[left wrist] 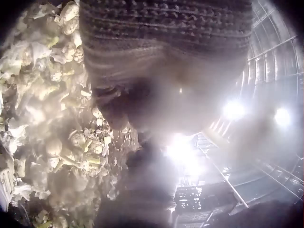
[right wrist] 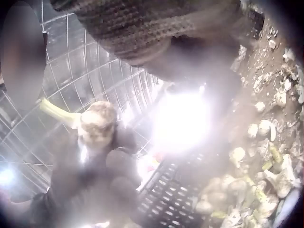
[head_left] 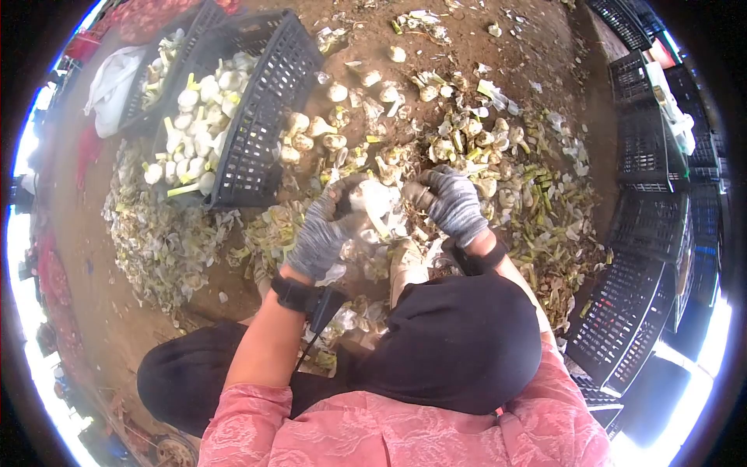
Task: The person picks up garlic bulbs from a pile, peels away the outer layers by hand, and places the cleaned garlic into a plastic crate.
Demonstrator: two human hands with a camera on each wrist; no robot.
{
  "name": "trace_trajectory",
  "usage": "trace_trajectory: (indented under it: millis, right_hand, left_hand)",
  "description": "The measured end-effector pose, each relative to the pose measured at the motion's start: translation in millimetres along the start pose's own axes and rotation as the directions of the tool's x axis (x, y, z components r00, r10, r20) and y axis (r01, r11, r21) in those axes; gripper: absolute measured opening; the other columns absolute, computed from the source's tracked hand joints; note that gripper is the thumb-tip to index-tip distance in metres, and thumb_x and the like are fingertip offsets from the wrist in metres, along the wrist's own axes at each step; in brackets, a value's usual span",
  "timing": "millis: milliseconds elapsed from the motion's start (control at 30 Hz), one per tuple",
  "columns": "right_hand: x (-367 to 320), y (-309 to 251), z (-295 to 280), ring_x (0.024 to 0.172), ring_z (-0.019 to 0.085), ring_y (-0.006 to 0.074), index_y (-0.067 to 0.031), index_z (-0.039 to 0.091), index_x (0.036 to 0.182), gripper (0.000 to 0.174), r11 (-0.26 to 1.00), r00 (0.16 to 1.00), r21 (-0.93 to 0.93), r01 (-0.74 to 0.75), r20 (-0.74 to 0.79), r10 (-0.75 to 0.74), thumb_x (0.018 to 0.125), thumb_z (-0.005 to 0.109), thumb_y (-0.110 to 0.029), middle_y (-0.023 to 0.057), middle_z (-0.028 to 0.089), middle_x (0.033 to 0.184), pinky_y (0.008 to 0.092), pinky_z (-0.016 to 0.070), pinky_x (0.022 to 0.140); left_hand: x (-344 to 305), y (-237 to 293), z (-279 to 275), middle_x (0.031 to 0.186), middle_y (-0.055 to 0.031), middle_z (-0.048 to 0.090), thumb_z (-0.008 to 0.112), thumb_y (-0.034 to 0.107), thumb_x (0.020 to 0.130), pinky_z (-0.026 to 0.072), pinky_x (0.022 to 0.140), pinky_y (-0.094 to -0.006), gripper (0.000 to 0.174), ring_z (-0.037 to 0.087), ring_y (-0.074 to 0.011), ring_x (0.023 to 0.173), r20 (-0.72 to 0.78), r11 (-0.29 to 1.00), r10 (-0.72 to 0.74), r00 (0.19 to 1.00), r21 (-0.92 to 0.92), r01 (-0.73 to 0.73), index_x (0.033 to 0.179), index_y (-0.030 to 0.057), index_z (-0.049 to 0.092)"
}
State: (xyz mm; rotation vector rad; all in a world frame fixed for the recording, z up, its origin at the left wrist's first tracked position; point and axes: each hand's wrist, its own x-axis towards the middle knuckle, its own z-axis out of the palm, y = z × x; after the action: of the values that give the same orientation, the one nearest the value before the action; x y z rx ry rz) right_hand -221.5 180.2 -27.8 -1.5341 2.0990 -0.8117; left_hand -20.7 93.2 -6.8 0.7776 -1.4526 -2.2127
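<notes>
Both hands wear grey knit gloves. My left hand grips a white garlic bulb with a short cut stem that points down toward my body. In the right wrist view, the bulb rises above the left hand's gloved fingers, its pale stem out to the side. Just right of the bulb, apart from it, my right hand has bent fingers, their tips toward the bulb; I cannot tell whether they pinch anything. Glare and blur hide much of both wrist views.
A black crate of cleaned garlic stands at upper left, a white bag beyond it. Unpeeled bulbs lie ahead on the dirt. Husk and stem scraps are heaped left and right. Black crates line the right side.
</notes>
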Motion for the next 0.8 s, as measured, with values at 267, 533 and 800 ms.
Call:
trace_trajectory:
  millis: [267, 533, 800]
  right_hand:
    - [-11, -27, 4, 0.062, 0.059, 0.0153, 0.0015, 0.061, 0.09, 0.03, 0.869, 0.997, 0.493, -0.048, 0.073, 0.014, 0.074, 0.07, -0.022, 0.0122, 0.063, 0.071, 0.0283, 0.0478, 0.059]
    - [-7, -17, 13, 0.064, 0.059, 0.0268, -0.004, 0.063, 0.087, 0.017, 0.924, 0.998, 0.382, -0.001, -0.052, 0.022, 0.075, 0.064, -0.016, 0.0139, 0.061, 0.07, 0.0332, 0.0461, 0.059]
    - [-11, -26, 13, 0.089, 0.057, 0.0212, -0.0035, 0.059, 0.104, 0.035, 0.87, 0.989, 0.472, 0.145, -0.033, -0.147, 0.071, 0.069, -0.008, 0.011, 0.054, 0.106, 0.0311, 0.0472, 0.074]
  left_hand:
    - [4, -11, -4, 0.107, -0.0041, 0.053, 0.066, 0.011, 0.075, 0.0427, 0.083, -0.0254, 0.051, 0.051, -0.0116, 0.094, 0.013, 0.976, 0.059, 0.998, 0.21, -0.061, 0.12, 0.0031, 0.044]
    - [-2, -8, 3, 0.114, -0.0086, 0.053, 0.064, 0.015, 0.078, 0.0469, 0.084, -0.0305, 0.054, 0.052, -0.0192, 0.104, 0.035, 0.982, -0.042, 0.998, -0.184, 0.048, 0.125, 0.0027, 0.04]
    - [7, -18, -1, 0.107, -0.0083, 0.055, 0.048, 0.012, 0.089, 0.0518, 0.076, -0.0288, 0.034, 0.056, -0.0159, 0.092, -0.14, 0.993, -0.111, 0.984, -0.066, 0.102, 0.122, 0.0017, 0.044]
